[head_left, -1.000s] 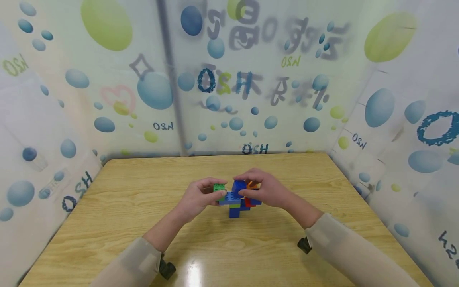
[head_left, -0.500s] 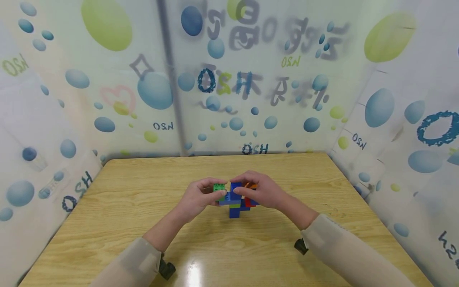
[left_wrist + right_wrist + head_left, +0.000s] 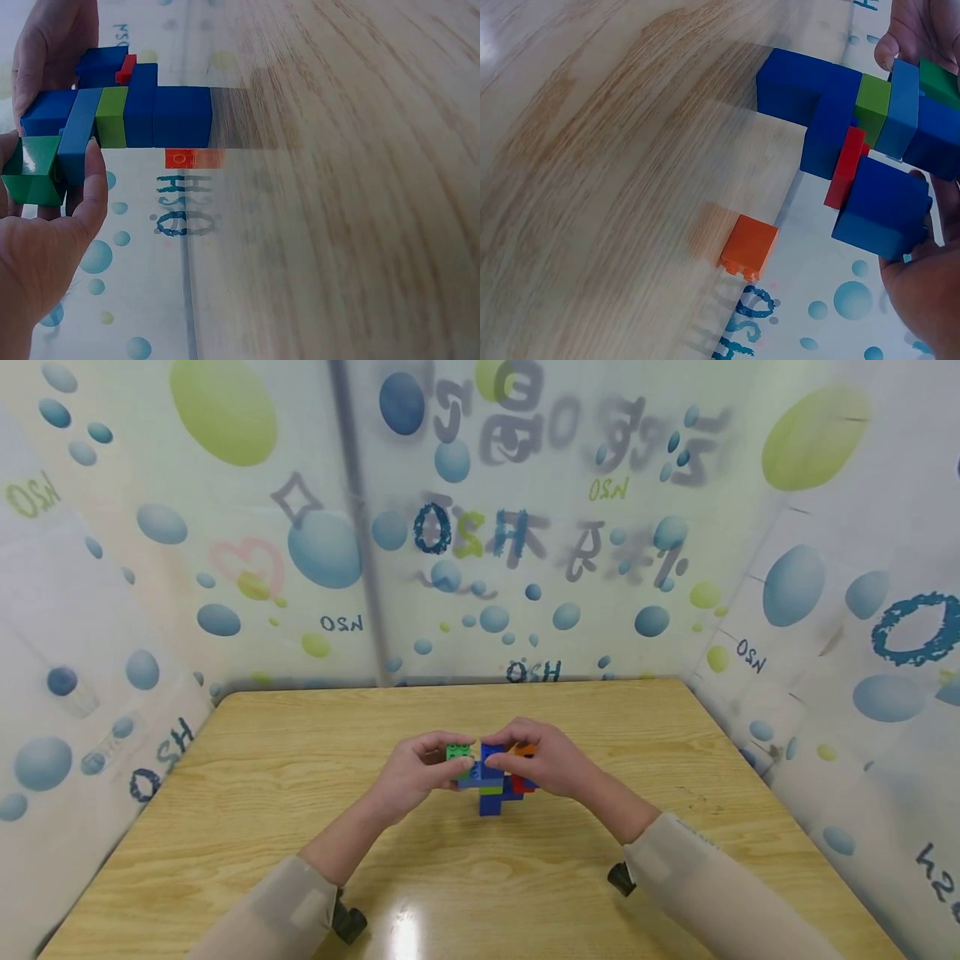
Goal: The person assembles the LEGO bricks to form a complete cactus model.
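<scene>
A toy-brick build stands on the table, with a dark blue brick at its foot. Above come a lime green brick and a long light blue brick. My left hand grips the green brick on the light blue brick's left end, a fingertip touching the light blue one. My right hand pinches another dark blue brick, upright against the light blue brick's top. Beside the right palm, a red brick and a big blue brick project from the build's side.
A loose orange brick lies on the wooden table behind the build. Patterned curtains hang along the back and sides. A black wrist camera sits under the left sleeve, another under the right.
My right hand has moved slightly left with its dark blue brick. The brick was tilted and now stands straight on the light blue one. The left hand stays in place.
</scene>
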Action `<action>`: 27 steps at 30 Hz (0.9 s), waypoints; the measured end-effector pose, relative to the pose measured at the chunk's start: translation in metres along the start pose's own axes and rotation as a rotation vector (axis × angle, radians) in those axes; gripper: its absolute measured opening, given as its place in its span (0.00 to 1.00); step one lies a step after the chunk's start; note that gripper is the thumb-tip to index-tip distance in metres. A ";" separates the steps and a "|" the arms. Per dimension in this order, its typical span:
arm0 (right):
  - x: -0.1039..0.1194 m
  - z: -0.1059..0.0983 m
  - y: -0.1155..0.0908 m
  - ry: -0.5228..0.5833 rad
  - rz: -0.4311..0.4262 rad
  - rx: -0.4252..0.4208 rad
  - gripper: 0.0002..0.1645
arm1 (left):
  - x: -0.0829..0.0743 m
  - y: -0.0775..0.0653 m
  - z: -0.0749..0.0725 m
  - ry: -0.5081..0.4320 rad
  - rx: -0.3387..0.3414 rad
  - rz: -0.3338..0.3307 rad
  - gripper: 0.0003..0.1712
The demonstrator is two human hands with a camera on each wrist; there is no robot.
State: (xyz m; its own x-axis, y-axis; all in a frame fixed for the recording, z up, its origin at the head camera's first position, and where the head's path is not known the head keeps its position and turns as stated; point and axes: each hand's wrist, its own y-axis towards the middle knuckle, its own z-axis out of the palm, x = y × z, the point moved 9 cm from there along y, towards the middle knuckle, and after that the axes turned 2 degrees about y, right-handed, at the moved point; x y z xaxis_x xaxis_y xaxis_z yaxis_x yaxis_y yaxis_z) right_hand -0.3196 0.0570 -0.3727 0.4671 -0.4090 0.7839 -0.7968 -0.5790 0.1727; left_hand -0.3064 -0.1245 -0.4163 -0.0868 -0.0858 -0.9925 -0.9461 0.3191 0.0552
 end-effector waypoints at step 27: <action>-0.011 0.004 0.002 0.105 0.085 0.019 0.16 | -0.001 -0.001 0.001 -0.012 0.003 -0.017 0.27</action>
State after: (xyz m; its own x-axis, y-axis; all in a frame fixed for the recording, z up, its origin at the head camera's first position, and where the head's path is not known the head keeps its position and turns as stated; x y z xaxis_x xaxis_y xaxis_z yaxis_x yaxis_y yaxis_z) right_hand -0.3253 0.0576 -0.3832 0.3545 -0.3818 0.8536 -0.8239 -0.5592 0.0920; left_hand -0.3047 -0.1241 -0.4154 -0.0668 -0.0795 -0.9946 -0.9464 0.3208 0.0379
